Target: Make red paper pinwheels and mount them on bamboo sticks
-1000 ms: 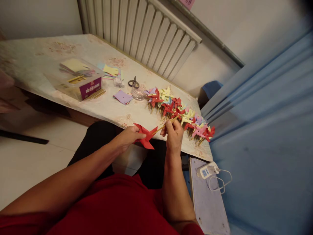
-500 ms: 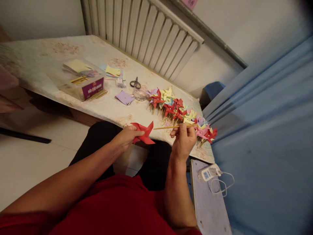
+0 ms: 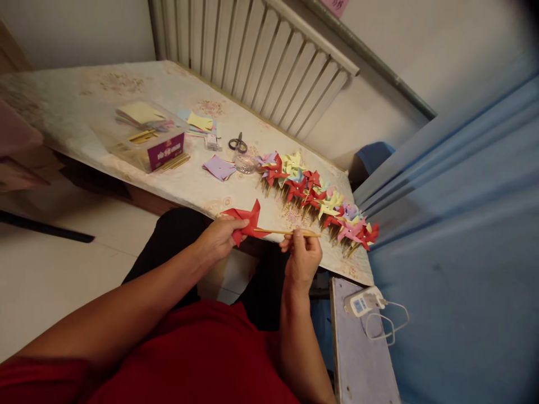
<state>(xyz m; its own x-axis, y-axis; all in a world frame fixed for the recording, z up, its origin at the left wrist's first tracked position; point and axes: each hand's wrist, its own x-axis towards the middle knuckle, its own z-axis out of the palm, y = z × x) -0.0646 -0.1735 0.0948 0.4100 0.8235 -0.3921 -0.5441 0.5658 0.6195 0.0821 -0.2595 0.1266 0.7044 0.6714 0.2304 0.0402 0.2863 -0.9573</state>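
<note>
Between thumb and fingers, my left hand (image 3: 224, 237) pinches a red paper pinwheel (image 3: 251, 215) over my lap at the table's front edge. My right hand (image 3: 302, 251) grips a thin wooden stick (image 3: 275, 231), held nearly level. The stick's left tip lies at the pinwheel's middle; whether it is joined there I cannot tell. Beyond my right hand, a long cluster of finished pinwheels (image 3: 312, 196) in red, yellow, pink, purple and blue lies on the table, their sticks pointing toward me.
On the flowered tablecloth (image 3: 185, 193) stand a clear plastic box (image 3: 141, 140) with paper and sticks, loose sticks (image 3: 174, 161), purple paper sheets (image 3: 219, 168), scissors (image 3: 238, 143) and a clear dish (image 3: 245, 162). A white charger with a cable (image 3: 362, 302) rests on a bench at right.
My right hand has moved left and slightly down, bringing the stick's tip from beside the red pinwheel up to its middle. The pinwheel has tilted a little in my left hand.
</note>
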